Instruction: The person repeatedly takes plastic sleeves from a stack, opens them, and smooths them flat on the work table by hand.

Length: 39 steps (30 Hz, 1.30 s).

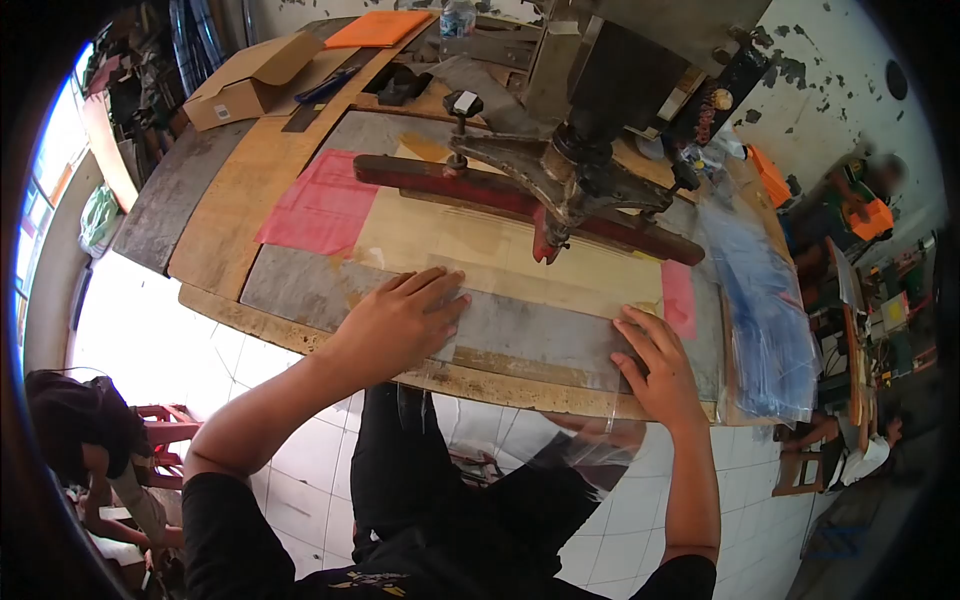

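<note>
A clear plastic sheet [535, 335] lies over the front of the grey work surface, and its near end hangs past the table edge. My left hand [405, 318] rests on the sheet's left side, palm down with the fingers stretched out. At the right side of the sheet is my right hand [655, 365], fingers spread and touching it. Just beyond my fingertips runs a cream-coloured strip [480, 255] with pink patches [315, 205] at its ends. Above the strip hangs the press's long red bar [625, 232], carried by a dark metal bracket [570, 175].
To the right lies a stack of clear bluish plastic sheets [765, 310]. An open cardboard box [250, 85], an orange folder [375, 30] and a plastic bottle [457, 22] are at the back. People sit at the far left [110, 470] and right [865, 450].
</note>
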Tool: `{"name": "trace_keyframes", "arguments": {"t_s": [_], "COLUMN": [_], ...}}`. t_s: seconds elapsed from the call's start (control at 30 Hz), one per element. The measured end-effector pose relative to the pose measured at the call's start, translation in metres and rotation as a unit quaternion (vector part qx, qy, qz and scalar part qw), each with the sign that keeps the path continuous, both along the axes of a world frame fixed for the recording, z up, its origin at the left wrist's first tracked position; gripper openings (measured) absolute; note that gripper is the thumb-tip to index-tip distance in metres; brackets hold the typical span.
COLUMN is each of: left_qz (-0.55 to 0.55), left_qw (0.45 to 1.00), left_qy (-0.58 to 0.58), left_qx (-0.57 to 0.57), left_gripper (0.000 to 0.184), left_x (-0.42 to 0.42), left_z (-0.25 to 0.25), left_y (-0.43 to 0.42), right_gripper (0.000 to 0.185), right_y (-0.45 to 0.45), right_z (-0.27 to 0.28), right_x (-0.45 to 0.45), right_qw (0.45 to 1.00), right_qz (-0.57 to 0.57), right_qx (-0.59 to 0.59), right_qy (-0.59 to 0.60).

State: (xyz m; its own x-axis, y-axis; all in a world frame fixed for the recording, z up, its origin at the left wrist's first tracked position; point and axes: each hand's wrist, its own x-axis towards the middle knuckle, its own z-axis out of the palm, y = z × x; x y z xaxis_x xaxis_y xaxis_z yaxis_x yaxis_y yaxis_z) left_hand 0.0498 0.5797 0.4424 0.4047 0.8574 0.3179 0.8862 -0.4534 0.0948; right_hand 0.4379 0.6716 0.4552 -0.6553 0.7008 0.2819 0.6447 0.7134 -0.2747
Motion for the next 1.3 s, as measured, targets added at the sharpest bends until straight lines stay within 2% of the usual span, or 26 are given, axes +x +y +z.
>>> {"name": "trace_keyframes", "arguments": {"t_s": [0.07,0.2,0.27,0.4,0.8,1.3], "left_qz": [0.005,-0.011,-0.013,0.014,0.027,0.034], "left_qw": [1.000,1.000,0.999,0.999,0.995,0.996], "left_qy": [-0.011,-0.019,0.041,-0.037,-0.092,-0.078], "left_qx": [-0.009,-0.019,0.002,-0.034,-0.023,-0.014], "left_gripper": [0.037,0.038,0.040,0.044,0.035,0.034], "left_x": [0.000,-0.010,-0.016,-0.014,-0.012,-0.010], "left_z": [0.001,-0.009,-0.013,0.001,0.000,0.004], "left_y": [0.003,0.027,0.043,0.061,0.066,0.065], "right_gripper": [0.044,0.041,0.039,0.038,0.040,0.038], "right_y": [0.006,0.027,0.040,0.061,0.069,0.068], "right_z": [-0.003,-0.006,-0.006,-0.011,-0.012,-0.005], "right_x": [0.000,-0.005,-0.010,-0.008,-0.009,-0.012], "right_qw": [1.000,1.000,1.000,1.000,0.999,0.999], "right_qz": [0.005,-0.005,-0.004,-0.019,-0.020,-0.021], "right_qx": [0.009,0.014,0.005,0.006,0.011,-0.018], "right_qy": [0.001,0.001,0.018,0.023,0.039,0.044]}}
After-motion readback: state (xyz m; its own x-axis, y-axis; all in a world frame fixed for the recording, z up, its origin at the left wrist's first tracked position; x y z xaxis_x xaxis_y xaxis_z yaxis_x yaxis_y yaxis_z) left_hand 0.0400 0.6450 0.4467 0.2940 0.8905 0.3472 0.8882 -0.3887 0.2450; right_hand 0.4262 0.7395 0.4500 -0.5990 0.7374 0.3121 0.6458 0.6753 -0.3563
